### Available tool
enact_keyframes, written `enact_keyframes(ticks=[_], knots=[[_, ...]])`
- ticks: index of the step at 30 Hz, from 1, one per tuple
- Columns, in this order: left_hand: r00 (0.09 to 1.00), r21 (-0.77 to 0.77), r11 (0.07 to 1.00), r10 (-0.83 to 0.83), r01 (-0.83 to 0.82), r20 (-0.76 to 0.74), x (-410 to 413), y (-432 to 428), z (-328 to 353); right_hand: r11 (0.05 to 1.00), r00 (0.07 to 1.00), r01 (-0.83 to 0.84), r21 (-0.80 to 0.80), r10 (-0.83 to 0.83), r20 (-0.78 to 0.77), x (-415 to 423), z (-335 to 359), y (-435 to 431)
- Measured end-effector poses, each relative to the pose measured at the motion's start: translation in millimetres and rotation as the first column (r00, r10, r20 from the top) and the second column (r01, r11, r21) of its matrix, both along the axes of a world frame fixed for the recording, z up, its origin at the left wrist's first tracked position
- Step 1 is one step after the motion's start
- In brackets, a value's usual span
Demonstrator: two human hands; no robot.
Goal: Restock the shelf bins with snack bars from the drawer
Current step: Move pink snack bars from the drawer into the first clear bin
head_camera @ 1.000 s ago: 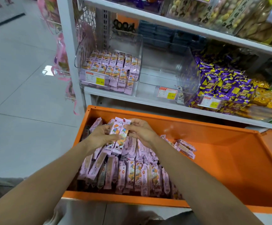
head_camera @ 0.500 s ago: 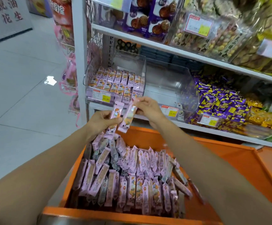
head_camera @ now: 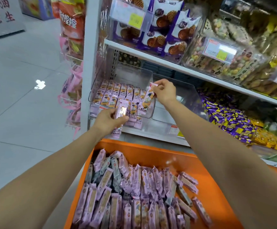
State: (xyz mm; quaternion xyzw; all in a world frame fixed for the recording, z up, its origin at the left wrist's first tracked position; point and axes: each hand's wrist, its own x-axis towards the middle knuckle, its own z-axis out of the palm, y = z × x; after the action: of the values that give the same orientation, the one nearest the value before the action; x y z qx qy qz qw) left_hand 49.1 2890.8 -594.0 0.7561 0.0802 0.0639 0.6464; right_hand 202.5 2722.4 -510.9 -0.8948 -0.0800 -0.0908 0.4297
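My left hand (head_camera: 108, 119) and right hand (head_camera: 165, 92) are each gripping a snack bar (head_camera: 148, 96) at the part-filled bin (head_camera: 131, 75) (drawer (head_camera: 208, 176) is holding plenty more).

A snack shop, white shelves (head_camera: 127, 48) stacked with packaged biscuits (head_camera: 157, 40), yellow price tags (head_camera: 136, 19) on clear bins (head_camera: 134, 75), tiled aisle floor (head_camera: 18, 104).

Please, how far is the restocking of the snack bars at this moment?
Done: the left clear bin already holds rows of bars. In hand: the left hand grips a pink bar at the bin's front, and the right hand pinches a second bar over its right side. Left: the orange drawer holds a large pile of bars, and the neighbouring clear bin shows no bars where visible.
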Motion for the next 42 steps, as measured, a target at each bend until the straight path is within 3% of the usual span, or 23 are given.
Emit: enact_keyframes(ticks=[4, 9, 12, 17, 21, 24, 26, 29, 31, 36, 42], knots=[[0.998, 0.039, 0.998, 0.039, -0.04, 0.039, 7, 8, -11, 0.944, 0.997, -0.073, -0.321, 0.08, 0.01, 6, -11, 19], [0.996, 0.03, 0.998, 0.047, -0.05, 0.079, 9, 11, -16, 0.803, 0.998, -0.054, -0.593, 0.028, -0.053, 13, -18, 40], [0.993, 0.034, 0.999, 0.023, -0.027, 0.112, 9, 15, -19, 0.672, 0.998, -0.06, -0.738, 0.032, -0.052, 14, -22, 49], [0.993, -0.006, 1.0, 0.007, -0.007, 0.116, 7, 18, -21, 0.559, 0.992, 0.032, -0.828, 0.086, 0.096, 13, -40, 50], [0.992, -0.02, 1.0, 0.003, 0.0, 0.127, 7, 22, -23, 0.57, 0.99, 0.001, -0.822, 0.115, 0.081, 17, -51, 47], [0.993, -0.047, 0.999, -0.001, 0.006, 0.114, 5, 24, -20, 0.617, 0.989, -0.055, -0.785, 0.142, 0.042, 17, -48, 43], [0.995, -0.075, 0.997, 0.014, -0.006, 0.101, 5, 24, -18, 0.702, 0.986, -0.103, -0.704, 0.167, 0.022, 10, -41, 40], [0.994, -0.111, 0.993, 0.051, -0.04, 0.098, 4, 18, -10, 0.87, 0.967, -0.23, -0.436, 0.254, -0.003, -13, -36, 34], [0.993, -0.144, 0.987, 0.089, -0.076, 0.084, 4, 13, -6, 0.921, 0.939, -0.345, -0.184, 0.337, -0.075, -33, -35, 29], [0.981, -0.241, 0.952, 0.196, -0.187, 0.014, 6, -6, 9, 0.855, 0.836, -0.5, 0.134, 0.518, -0.18, -76, -38, 13], [0.967, -0.296, 0.921, 0.245, -0.253, -0.065, 16, -17, 11, 0.838, 0.83, -0.515, 0.183, 0.541, -0.14, -113, -53, 0]])
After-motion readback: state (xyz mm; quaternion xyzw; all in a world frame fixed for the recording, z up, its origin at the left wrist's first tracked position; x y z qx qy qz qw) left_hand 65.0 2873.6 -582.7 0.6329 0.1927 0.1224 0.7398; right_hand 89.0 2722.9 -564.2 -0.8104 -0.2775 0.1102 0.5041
